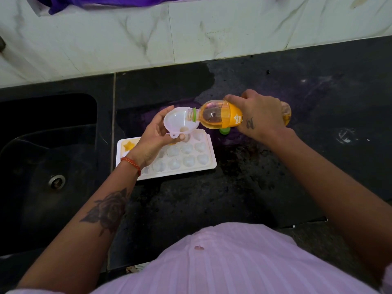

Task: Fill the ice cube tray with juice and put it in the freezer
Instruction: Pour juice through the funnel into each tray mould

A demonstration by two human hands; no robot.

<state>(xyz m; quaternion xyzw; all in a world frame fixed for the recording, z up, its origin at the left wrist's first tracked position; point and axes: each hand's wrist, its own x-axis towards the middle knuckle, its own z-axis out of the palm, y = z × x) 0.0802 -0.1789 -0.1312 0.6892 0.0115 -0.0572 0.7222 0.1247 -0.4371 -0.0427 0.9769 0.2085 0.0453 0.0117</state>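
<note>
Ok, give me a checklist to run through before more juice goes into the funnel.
1. Left hand holds funnel over ice cube tray: ok.
2. Juice bottle mouth inside the funnel's rim: ok.
3. Right hand grips bottle firmly: ok.
4. Funnel spout centred over an empty cell: cannot tell, fingers hide it.
5. Tray flat on counter: ok.
6. Green cap clear of the tray: ok.
</note>
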